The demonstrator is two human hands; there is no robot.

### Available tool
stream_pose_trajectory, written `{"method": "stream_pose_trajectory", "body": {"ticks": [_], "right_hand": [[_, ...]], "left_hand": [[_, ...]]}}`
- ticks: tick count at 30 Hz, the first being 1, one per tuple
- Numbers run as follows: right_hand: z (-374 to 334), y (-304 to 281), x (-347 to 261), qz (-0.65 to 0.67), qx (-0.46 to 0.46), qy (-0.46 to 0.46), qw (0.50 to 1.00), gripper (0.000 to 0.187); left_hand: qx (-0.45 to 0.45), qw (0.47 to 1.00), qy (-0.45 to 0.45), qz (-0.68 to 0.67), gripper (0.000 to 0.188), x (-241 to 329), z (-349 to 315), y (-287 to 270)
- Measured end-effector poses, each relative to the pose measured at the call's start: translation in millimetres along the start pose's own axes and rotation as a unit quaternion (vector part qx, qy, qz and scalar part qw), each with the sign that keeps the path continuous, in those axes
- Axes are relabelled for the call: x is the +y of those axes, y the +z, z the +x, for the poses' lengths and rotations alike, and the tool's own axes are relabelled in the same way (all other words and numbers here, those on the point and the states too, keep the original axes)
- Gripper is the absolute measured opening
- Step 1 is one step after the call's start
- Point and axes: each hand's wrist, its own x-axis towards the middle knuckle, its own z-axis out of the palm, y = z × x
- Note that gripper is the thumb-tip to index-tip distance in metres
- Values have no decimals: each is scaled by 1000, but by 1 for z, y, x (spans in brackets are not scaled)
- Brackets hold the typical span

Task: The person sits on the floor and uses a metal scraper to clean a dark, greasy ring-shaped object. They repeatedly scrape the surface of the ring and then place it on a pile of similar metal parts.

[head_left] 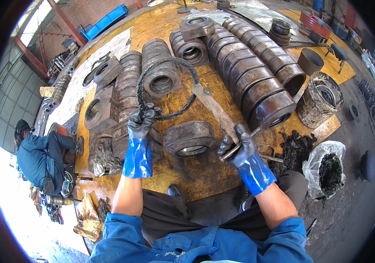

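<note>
My left hand (141, 125), in a blue and black rubber glove, is closed round the lower left of a dark, rough, rope-like ring (140, 87), which it holds up off the sheet. In my gloved right hand (243, 151) is a flat, dirty strip-like scraper (216, 109), its upper end against the ring's right side. A metal rod (230, 153) also shows at the right hand; whether it is gripped too, I cannot tell. Below the ring, between my hands, a thick greasy metal collar (189, 133) lies on the yellow sheet (174, 175).
Rows of metal collars (244, 65) lie beyond my hands. On the right stand a grimy bucket (321, 98) and a clear bag (323, 168) of black stuff, beside a dark greasy heap (297, 147). A co-worker (45, 153) in blue sits at the left.
</note>
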Motion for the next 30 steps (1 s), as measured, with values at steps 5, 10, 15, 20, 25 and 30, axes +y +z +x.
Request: {"method": "stream_pose_trajectory", "body": {"ticks": [5,10,15,20,25,30], "right_hand": [[-1,-6,3,-16,50,29,998,39],[0,-6,2,-19,66,28,997,38],[-5,5,-9,-25,129,11,991,34],[-7,10,-11,-56,125,-5,991,34],[-3,6,-11,-125,151,-23,980,37],[-9,14,-14,-131,143,-34,981,37]], "left_hand": [[11,996,56,70,21,-1,-3,6],[3,999,-32,-11,22,-12,5,-19],[-33,995,0,97,26,4,-4,3],[-36,980,-19,197,24,0,-5,0],[-41,960,-9,278,21,3,-7,3],[-42,954,-50,292,21,14,-15,10]]}}
